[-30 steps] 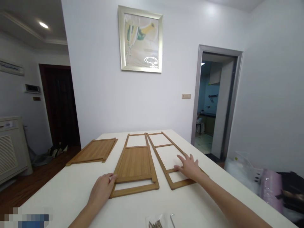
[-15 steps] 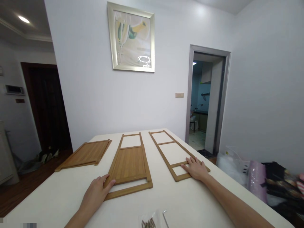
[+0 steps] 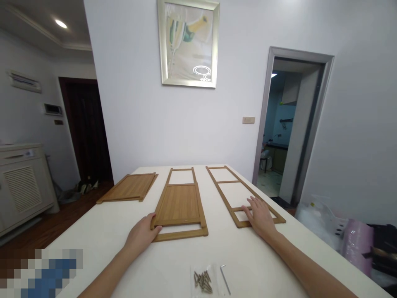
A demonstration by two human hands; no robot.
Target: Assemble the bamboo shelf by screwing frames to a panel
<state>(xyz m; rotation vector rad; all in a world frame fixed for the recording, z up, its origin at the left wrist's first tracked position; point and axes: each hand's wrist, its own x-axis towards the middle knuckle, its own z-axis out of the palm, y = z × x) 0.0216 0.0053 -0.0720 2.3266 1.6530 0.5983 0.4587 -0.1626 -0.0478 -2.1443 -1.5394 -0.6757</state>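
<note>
My left hand [image 3: 142, 231] grips the left edge, near the front corner, of a wooden slatted panel [image 3: 178, 203] that lies on a long wooden frame [image 3: 182, 236] in the middle of the table. Over the near end of a second wooden frame [image 3: 225, 198], to the right, is my right hand [image 3: 260, 213]. Its fingers are spread and hold nothing; whether they touch the wood is hard to tell. Another slatted panel [image 3: 130, 187] lies at the far left. Close to me are a clear bag of screws [image 3: 203, 281] and an L-shaped hex key [image 3: 225, 279].
The white table [image 3: 124, 209] reaches to the wall, below a framed picture [image 3: 189, 45]. Right of the table lie a pink wrapped roll [image 3: 356, 244] and clear plastic [image 3: 319, 219]. A doorway [image 3: 285, 124] stands at the back right, a cabinet [image 3: 25, 182] at the left.
The view has turned left and tilted down, so the bag of screws and the hex key show more fully. My right hand's fingers have lifted and shifted slightly; the left hand keeps its hold.
</note>
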